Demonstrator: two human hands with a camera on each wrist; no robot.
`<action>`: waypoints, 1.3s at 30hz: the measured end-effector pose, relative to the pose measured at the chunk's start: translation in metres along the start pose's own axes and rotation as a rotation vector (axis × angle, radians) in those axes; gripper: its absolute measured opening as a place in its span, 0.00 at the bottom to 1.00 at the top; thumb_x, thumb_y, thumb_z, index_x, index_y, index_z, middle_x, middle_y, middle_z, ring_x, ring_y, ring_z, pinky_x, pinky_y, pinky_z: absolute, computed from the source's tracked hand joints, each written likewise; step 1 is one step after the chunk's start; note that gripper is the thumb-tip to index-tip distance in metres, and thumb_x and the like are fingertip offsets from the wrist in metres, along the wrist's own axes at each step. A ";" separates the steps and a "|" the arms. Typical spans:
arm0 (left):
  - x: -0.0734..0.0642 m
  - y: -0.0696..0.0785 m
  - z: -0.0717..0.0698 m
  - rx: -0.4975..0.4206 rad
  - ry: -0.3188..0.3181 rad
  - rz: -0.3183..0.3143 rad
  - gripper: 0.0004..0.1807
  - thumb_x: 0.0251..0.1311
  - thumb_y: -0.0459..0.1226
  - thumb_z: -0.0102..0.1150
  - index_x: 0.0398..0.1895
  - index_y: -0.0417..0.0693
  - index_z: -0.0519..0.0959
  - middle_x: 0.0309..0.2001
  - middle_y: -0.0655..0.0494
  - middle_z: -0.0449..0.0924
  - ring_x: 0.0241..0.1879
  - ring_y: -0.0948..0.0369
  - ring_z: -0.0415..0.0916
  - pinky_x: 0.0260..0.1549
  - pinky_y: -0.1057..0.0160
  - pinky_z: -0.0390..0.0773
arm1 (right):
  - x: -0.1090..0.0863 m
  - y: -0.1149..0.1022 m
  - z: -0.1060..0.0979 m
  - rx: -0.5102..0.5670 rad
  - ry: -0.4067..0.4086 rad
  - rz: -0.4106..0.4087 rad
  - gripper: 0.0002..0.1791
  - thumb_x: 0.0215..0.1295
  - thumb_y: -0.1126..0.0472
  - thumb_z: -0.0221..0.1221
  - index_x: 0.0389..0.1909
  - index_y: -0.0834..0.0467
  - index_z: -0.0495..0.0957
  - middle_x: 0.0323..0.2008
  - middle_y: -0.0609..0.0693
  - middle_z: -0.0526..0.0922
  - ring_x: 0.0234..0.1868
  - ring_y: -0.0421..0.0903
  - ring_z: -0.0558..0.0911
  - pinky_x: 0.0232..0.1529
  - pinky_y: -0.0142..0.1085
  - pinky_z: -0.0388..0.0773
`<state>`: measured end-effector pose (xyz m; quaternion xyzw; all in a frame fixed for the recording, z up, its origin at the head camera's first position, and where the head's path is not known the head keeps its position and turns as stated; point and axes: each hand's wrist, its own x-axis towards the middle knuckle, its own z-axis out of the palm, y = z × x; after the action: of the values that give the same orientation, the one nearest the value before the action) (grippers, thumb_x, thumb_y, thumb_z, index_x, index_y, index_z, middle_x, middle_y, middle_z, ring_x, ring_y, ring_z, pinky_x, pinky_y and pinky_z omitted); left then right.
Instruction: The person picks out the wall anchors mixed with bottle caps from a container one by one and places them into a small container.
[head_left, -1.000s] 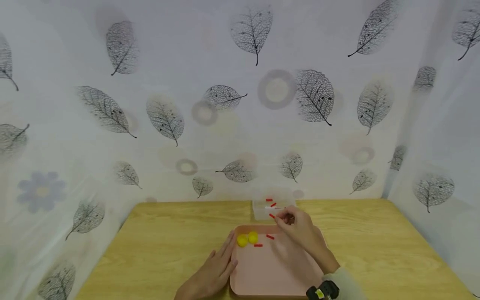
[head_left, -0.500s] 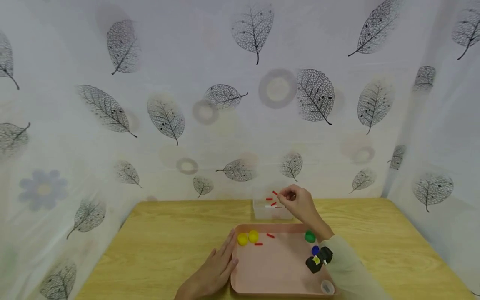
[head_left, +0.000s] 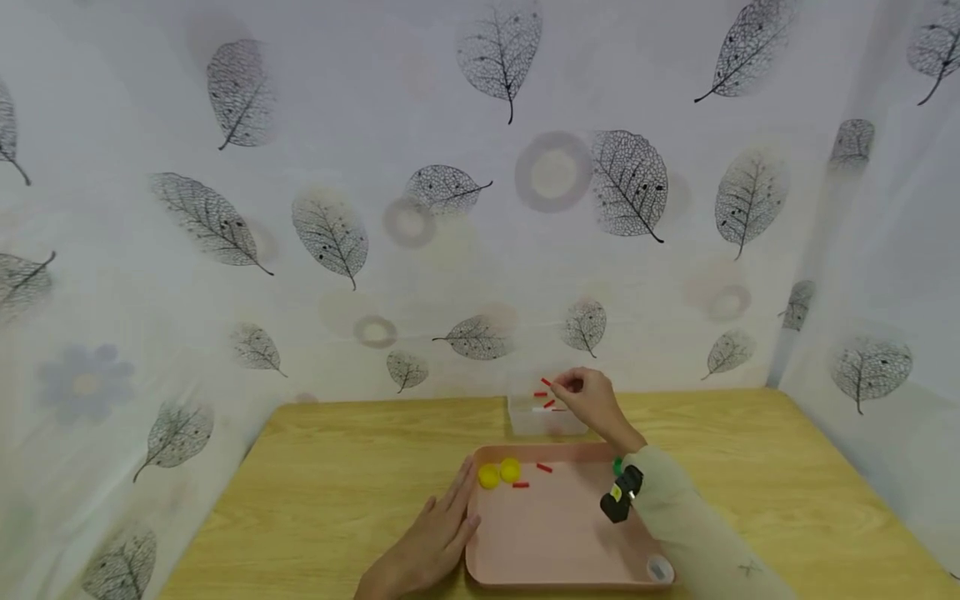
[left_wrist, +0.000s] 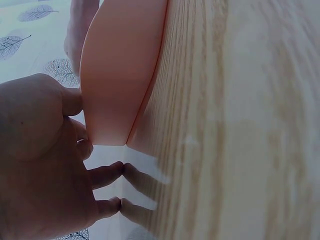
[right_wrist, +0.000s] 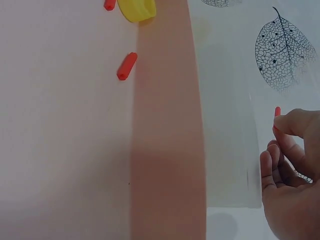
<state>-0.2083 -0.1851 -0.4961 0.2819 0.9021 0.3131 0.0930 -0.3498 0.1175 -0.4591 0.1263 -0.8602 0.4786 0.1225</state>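
Note:
My right hand (head_left: 592, 404) pinches a small red stick (right_wrist: 277, 116) between thumb and fingertips, above a clear plastic box (head_left: 549, 425) at the back. A few more red sticks show in or through that box. Alongside the left wall of the pink tray (head_left: 562, 533) lies my left hand (head_left: 431, 533), its fingers extended and touching the wall. Two red sticks rest in the tray, one a short red stick (right_wrist: 127, 66) near the far wall. Beside them sit two yellow round pieces (head_left: 499, 473).
A green piece (head_left: 618, 467) sits at the tray's far right, partly hidden by the right sleeve (head_left: 690, 517). In the near right corner lies a clear round item (head_left: 660, 570). Behind the wooden table (head_left: 337, 483) hangs a leaf-patterned curtain (head_left: 465, 267).
My right hand has moved from over the tray's far edge up and back over the clear box, keeping the red stick. My left hand has stayed at the tray's side.

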 end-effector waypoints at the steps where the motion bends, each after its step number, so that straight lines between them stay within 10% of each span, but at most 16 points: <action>1: 0.000 0.001 0.000 0.002 0.002 -0.003 0.35 0.84 0.47 0.32 0.84 0.42 0.39 0.84 0.47 0.32 0.78 0.42 0.49 0.64 0.22 0.52 | 0.000 0.001 0.000 0.003 -0.003 -0.001 0.05 0.68 0.67 0.66 0.36 0.66 0.85 0.31 0.55 0.85 0.31 0.46 0.81 0.33 0.32 0.78; 39: -0.009 0.015 0.003 0.015 0.033 0.006 0.34 0.84 0.45 0.33 0.83 0.39 0.40 0.83 0.43 0.35 0.77 0.40 0.50 0.63 0.21 0.53 | -0.057 -0.027 -0.008 0.071 -0.116 -0.002 0.06 0.65 0.65 0.69 0.38 0.64 0.85 0.34 0.50 0.85 0.33 0.44 0.82 0.38 0.31 0.82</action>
<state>-0.1929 -0.1790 -0.4895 0.2802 0.9050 0.3113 0.0748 -0.2866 0.1161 -0.4528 0.1589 -0.8483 0.5005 0.0682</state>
